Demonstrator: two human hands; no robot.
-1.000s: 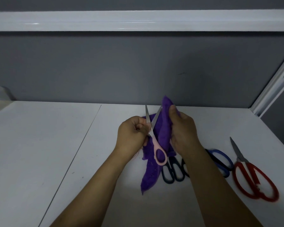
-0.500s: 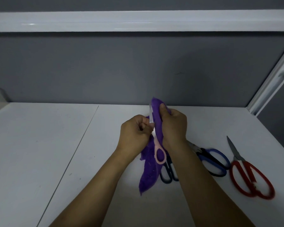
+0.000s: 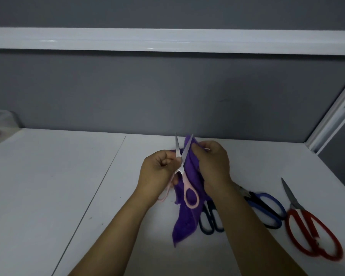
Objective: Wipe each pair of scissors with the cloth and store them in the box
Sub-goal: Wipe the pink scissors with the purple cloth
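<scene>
While blades spring apart again, pink scissors [image 3: 184, 176] mid-wipe, frame centre.
Left hand [image 3: 159, 170] grips them near the pivot; right hand [image 3: 211, 166] pinches purple cloth [image 3: 185, 222], now below the tips. Wipe unfinished; red pair [image 3: 303, 213] waits lower right.

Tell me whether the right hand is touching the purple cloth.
Touching. The head view shows the right hand gripping the purple cloth beside the pink scissors.

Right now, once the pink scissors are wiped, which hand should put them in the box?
Left, probably. The left hand grips the pink scissors, and the box sits far left, on that hand's side. The right hand holds the cloth.
</scene>
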